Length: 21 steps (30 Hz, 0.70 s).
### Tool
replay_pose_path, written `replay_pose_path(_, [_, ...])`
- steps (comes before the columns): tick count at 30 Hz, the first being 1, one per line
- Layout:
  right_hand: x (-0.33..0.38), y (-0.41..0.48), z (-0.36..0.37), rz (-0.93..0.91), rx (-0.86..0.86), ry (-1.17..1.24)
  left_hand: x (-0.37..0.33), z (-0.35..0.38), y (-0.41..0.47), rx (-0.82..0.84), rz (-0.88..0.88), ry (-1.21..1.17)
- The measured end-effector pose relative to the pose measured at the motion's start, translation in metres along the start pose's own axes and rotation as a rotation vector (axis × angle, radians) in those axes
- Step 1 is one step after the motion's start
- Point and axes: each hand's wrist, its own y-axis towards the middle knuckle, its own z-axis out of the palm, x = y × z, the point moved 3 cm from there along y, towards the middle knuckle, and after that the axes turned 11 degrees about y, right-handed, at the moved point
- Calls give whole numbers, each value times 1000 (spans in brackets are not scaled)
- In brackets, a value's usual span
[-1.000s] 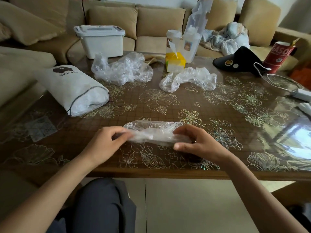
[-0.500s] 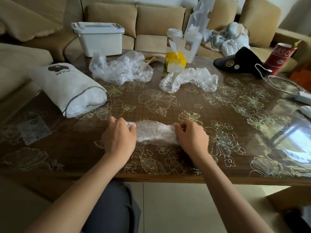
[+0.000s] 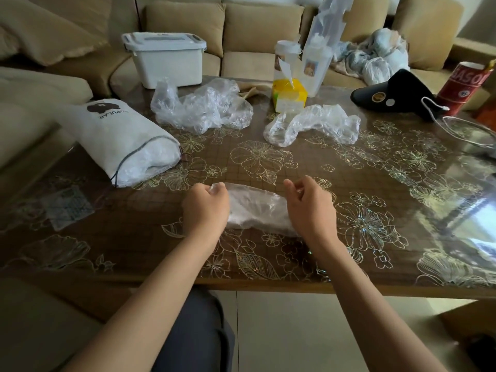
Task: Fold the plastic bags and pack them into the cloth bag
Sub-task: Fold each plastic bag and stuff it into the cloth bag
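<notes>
A person seated at a glass-topped table [image 3: 375, 183] printed with gold flowers works on a folded plastic bag [image 3: 257, 210], which lies flat on the table between the two hands, near the front edge. The left hand [image 3: 206, 208] has its fingers curled, pinching the bag's left end at the far corner. The right hand [image 3: 311, 210] covers the bag's right end with its fingers bent inward and thumb raised; whether it actually grips the film cannot be told, as the back of the hand hides the contact. Beyond the left hand and to its left, the white cloth bag [image 3: 120, 146] lies on its side, its drawstring mouth turned toward the hands and clear plastic showing inside. Farther out from the left hand sits a crumpled plastic bag [image 3: 204, 106]; a second crumpled bag [image 3: 314, 124] lies straight out from the right hand. Behind that one stands a yellow box [image 3: 288, 95]. Well off to the right of the right hand are a black cap [image 3: 394, 95] and a red cup [image 3: 464, 87]. A white lidded bin [image 3: 166, 60] sits on the tan sofa [image 3: 255, 25] beyond the table.
</notes>
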Motion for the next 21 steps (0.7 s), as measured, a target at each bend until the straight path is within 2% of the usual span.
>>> replay_pose_path(5, [-2,10,8,77,21,-253,6,1,1,-149,109,183])
replay_pose_path(10, [0,4,13,30,-39,-426,21,-13,1,-265,300,463])
replay_pose_path(15, [-6,8,12,59,-68,-419,24,-19,0,-284,348,609])
replay_pose_path(18, [-8,11,6,77,-103,-311,19,-23,2,-299,336,678])
replay_pose_path(20, [-4,9,-4,5,-181,-198,11,-28,3,-380,394,661])
replay_pose_path(21, [1,5,-8,-80,-209,-138,5,-28,0,-404,480,608])
